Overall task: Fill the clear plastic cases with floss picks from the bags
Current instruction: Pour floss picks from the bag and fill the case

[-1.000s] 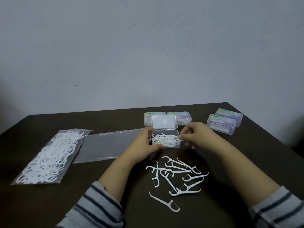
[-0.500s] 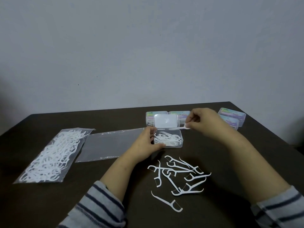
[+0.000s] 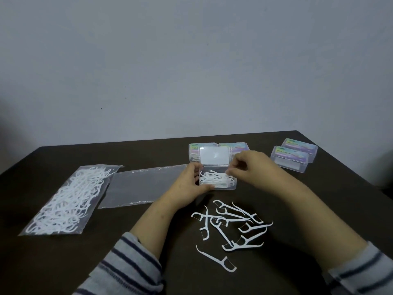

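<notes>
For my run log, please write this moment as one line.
left hand: holds open clear plastic case | right hand: fingers at case's white floss picks | loose picks: on dark table

The table [image 3: 63,262] looks dark and matt. The open case [image 3: 231,186] is clear, glossy plastic; the floss picks [image 3: 231,226] smooth white plastic; both bags [image 3: 140,186] thin shiny film; sleeves [image 3: 127,267] striped knit cloth.

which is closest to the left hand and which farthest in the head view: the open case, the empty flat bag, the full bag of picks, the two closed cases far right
From the left hand:
1. Open case, touching it, at its right.
2. Empty flat bag, just to its left.
3. Full bag of picks, far left, and the closed cases, far right: too close to call.
</notes>
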